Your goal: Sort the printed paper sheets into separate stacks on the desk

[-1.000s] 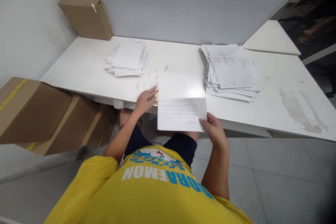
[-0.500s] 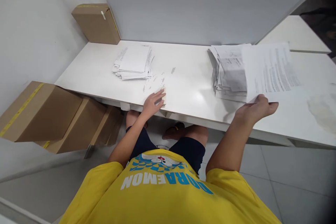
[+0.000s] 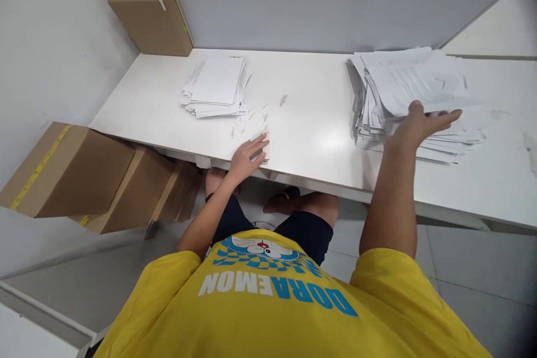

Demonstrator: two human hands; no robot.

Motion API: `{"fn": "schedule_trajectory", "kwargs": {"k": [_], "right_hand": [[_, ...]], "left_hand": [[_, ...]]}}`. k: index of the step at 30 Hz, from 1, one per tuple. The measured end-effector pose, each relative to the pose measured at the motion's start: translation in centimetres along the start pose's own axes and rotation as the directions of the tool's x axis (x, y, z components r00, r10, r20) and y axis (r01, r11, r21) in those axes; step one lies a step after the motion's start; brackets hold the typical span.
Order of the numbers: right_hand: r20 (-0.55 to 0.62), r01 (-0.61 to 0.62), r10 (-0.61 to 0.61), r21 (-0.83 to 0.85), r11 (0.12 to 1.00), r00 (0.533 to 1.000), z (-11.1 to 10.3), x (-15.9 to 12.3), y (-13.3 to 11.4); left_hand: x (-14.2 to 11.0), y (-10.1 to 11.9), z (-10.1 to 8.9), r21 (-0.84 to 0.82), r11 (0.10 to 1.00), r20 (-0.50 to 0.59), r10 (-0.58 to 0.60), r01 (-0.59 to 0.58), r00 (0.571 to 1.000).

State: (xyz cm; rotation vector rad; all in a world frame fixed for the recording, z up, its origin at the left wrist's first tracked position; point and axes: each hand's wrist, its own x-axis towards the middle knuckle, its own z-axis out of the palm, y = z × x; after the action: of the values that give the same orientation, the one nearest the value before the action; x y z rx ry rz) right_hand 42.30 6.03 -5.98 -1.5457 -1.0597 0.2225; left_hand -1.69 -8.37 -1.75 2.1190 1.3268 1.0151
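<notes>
My left hand rests near the front edge of the white table, fingers stretched out flat. Its fingertips touch a small pale patch or piece whose kind I cannot make out. Over at the right, my right hand has the near edge of a printed sheet of paper, thumb on top and fingers partly hidden beneath. This sheet curls over an untidy stack of papers. A second paper stack lies beyond my left hand, touched by neither hand.
A cardboard box stands in the far left corner. More cardboard boxes with yellow tape are lined up left of the table, below its edge. A grey panel rises along the back. Worn marks spot the tabletop.
My right hand has moved away from me, and the sheet has swung left from beside the right stack to lie over it. My left hand stays in place. The view has shifted slightly.
</notes>
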Motion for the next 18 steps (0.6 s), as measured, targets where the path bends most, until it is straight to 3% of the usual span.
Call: {"fn": "schedule_trajectory", "kwargs": {"k": [1,2,3,6,9,11,14,18], "right_hand": [[-0.1,-0.132,0.129,-0.024,0.991,0.987,0.0,-1.3,-1.3],[-0.185,-0.189,0.177,-0.048,0.981,0.967,0.0,-2.9,-2.7],[-0.208,-0.152,0.13,-0.092,0.984,0.969,-0.1,-4.6,-4.2],[-0.171,-0.01,-0.01,-0.112,0.994,0.985,-0.5,-10.0,-7.8],[-0.112,-0.055,0.052,-0.025,0.998,0.992,-1.0,-13.6,-9.1],[-0.119,-0.089,0.091,0.024,0.996,0.989,-1.2,-14.5,-9.2],[-0.134,-0.104,0.109,0.046,0.994,0.985,-1.1,-14.5,-9.0],[-0.117,-0.114,0.118,0.041,0.993,0.986,-0.7,-14.2,-8.9]], "left_hand": [[0.0,0.0,0.1,-0.004,1.0,-0.001,0.002,-0.002,1.0],[-0.1,0.0,0.1,-0.008,1.0,-0.003,0.009,-0.009,1.0],[-0.2,0.0,0.0,-0.011,1.0,-0.007,0.02,-0.02,1.0],[0.0,-0.7,-1.2,0.038,0.995,-0.02,0.09,-0.089,0.996],[1.4,-2.9,-4.2,0.215,0.967,-0.043,0.148,-0.135,0.988],[3.4,-5.1,-6.8,0.353,0.932,-0.065,0.118,-0.088,0.991],[7.2,-8.6,-10.4,0.519,0.852,-0.088,-0.025,0.067,0.996],[10.9,-11.2,-12.8,0.65,0.754,0.032,-0.15,0.093,0.988]]}}
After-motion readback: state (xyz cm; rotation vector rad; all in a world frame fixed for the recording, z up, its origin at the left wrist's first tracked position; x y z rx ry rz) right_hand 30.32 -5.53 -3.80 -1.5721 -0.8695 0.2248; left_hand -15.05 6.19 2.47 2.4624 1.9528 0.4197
